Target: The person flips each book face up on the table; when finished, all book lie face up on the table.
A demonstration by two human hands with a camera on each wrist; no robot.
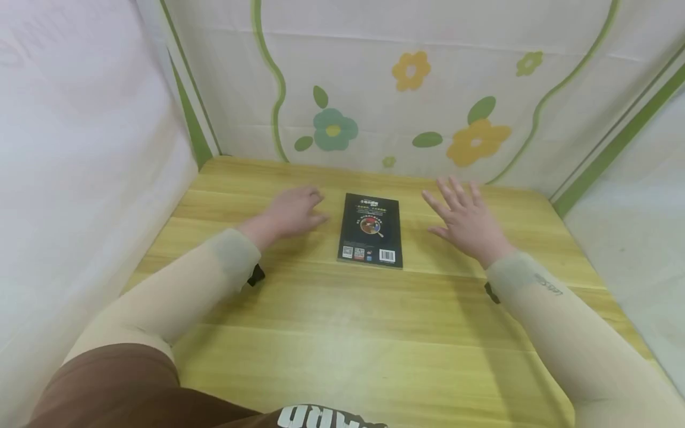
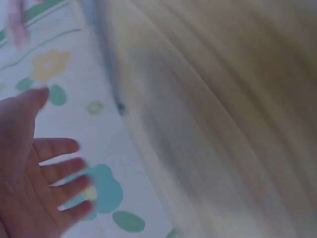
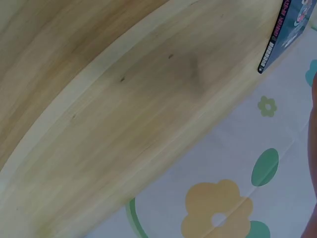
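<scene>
A thin black book lies flat on the wooden table, back cover up with barcodes along its near edge. Its spine and corner show at the top right of the right wrist view. My left hand hovers just left of the book, fingers loosely curled, holding nothing; the blurred left wrist view shows that hand with fingers spread. My right hand is to the right of the book, fingers straight and spread, palm down. Neither hand touches the book.
A white cloth wall with flower print closes the table's far edge. White fabric walls stand at the left and right. Bare wood stretches from the book to the near edge.
</scene>
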